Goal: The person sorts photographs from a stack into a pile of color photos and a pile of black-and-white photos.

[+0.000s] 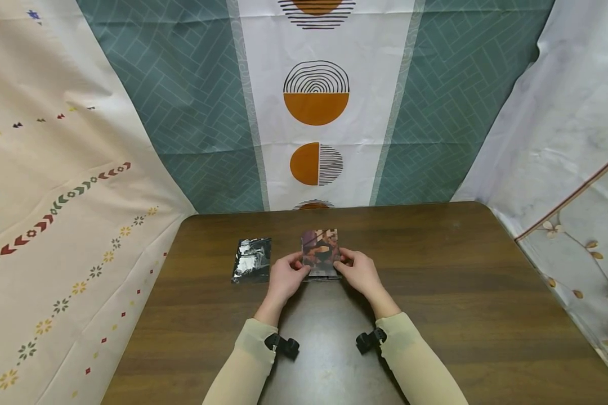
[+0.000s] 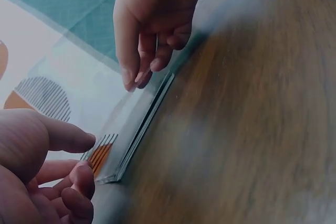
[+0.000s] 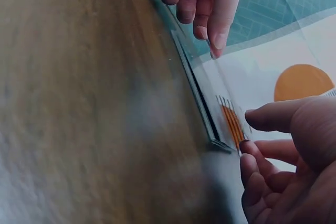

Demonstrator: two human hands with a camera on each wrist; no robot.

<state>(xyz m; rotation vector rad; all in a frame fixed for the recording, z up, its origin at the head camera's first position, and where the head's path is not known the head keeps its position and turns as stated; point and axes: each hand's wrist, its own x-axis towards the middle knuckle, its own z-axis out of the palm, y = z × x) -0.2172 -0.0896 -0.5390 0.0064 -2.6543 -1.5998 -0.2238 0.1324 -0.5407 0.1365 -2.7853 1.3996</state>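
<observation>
A small glossy picture card (image 1: 320, 250) with a dark, orange-and-purple print is held over the middle back of the table. My left hand (image 1: 285, 275) pinches its left edge between thumb and fingers. At its right edge my right hand (image 1: 361, 273) pinches it the same way. Seen nearly edge-on in the wrist views, the card looks thin and shiny, with the curtain's pattern showing on it. Just below it lies a thin, flat, layered item (image 2: 142, 132), its edges visible; its kind I cannot tell. Left of my left hand lies a shiny black packet (image 1: 252, 260).
The brown wooden table (image 1: 466, 292) extends to both sides and towards me. A green and white curtain (image 1: 202, 112) hangs behind its back edge. Patterned cloths hang at left (image 1: 81, 236) and right (image 1: 562, 169). Each wrist bears a small black camera.
</observation>
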